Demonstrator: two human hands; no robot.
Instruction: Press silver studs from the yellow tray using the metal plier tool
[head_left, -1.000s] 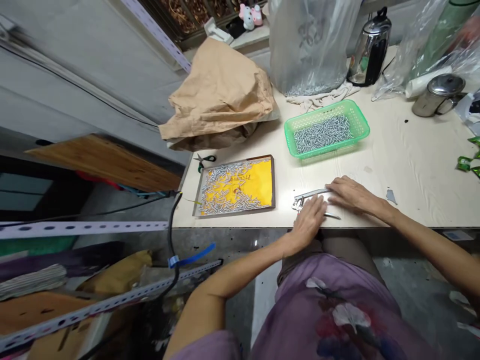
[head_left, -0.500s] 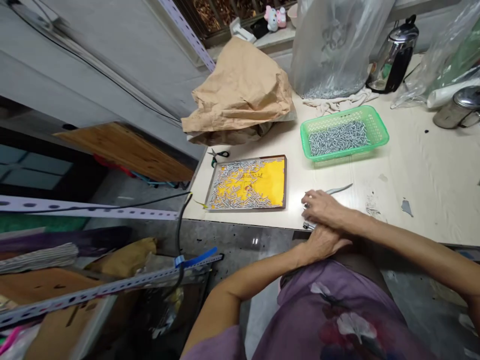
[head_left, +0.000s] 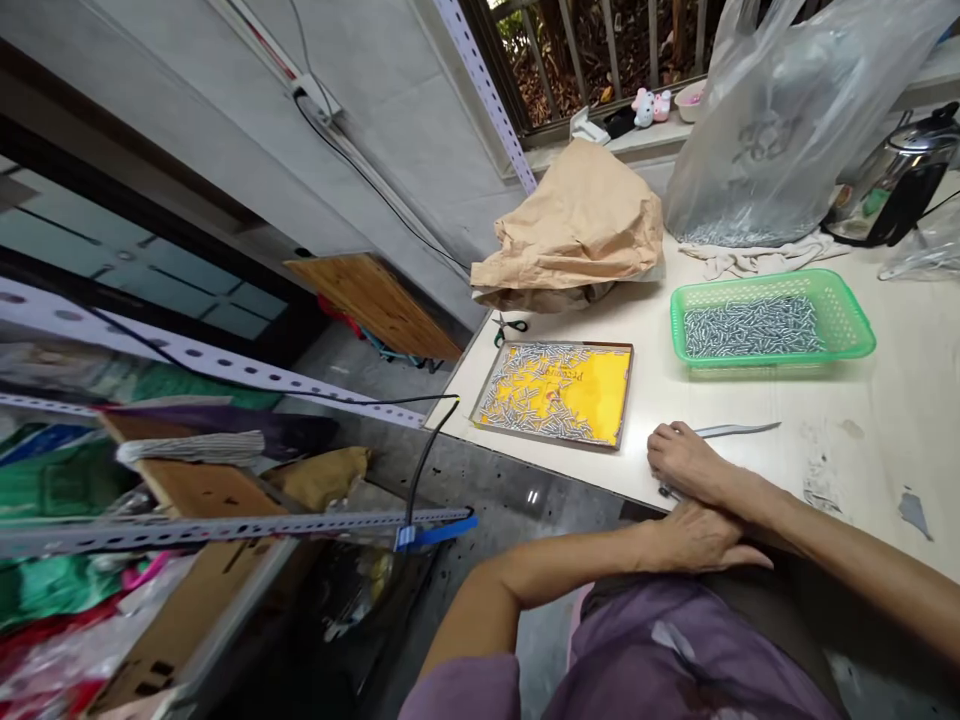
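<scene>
My right hand (head_left: 686, 462) rests on the table near its front edge, fingers curled down. Whatever may lie inside its grip is hidden. A small metal piece (head_left: 666, 491) pokes out under it, and a thin grey pointed tool (head_left: 739, 430), perhaps tweezers, lies just behind. My left hand (head_left: 694, 538) is below the table edge, its thumb stretched out and its other fingers partly hidden by my right wrist. To the left lies a shallow tray (head_left: 627, 395) with a yellow bottom and many small metal pins or screws. A green plastic basket (head_left: 847, 325) holds more such pieces.
Scissors (head_left: 510, 327) lie behind the tray's left corner. A brown paper bag (head_left: 577, 225), a clear plastic bag (head_left: 757, 150) and an electric kettle (head_left: 892, 180) stand at the back. At left are a black cable (head_left: 424, 465) and a shelf rail (head_left: 300, 525).
The view has turned left, so the table things appear farther right and lower. Both hands keep much the same pose beside the table edge. Tray and basket stay in place.
</scene>
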